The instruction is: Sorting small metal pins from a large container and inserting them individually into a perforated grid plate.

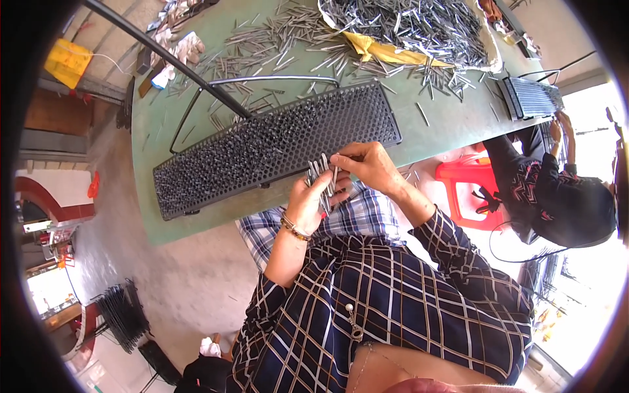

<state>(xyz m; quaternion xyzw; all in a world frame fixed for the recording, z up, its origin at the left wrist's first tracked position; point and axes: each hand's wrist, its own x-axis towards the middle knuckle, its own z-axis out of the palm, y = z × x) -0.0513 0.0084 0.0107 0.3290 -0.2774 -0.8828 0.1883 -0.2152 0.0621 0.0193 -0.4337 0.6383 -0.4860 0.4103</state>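
Note:
My left hand [306,198] is closed around a bunch of thin, slender metal pieces [318,171], which fan upward out of its grip; their exact kind is not clear. Beside it, my right hand [371,169] pinches one of these pieces between thumb and fingertips. Both hands are just in front of a long black rack [341,118] full of round holes. Its left and middle parts are densely filled with upright pieces, while many holes at its right end show bare. A wire handle [275,78] rises behind the rack.
Loose metal pieces lie scattered over the green table [419,145], with a large heap [413,29] on a pale and yellow sack. A black pole [170,56] slants across the left. At right, another person [557,190] touches a similar rack [534,98] near a red stool [458,196].

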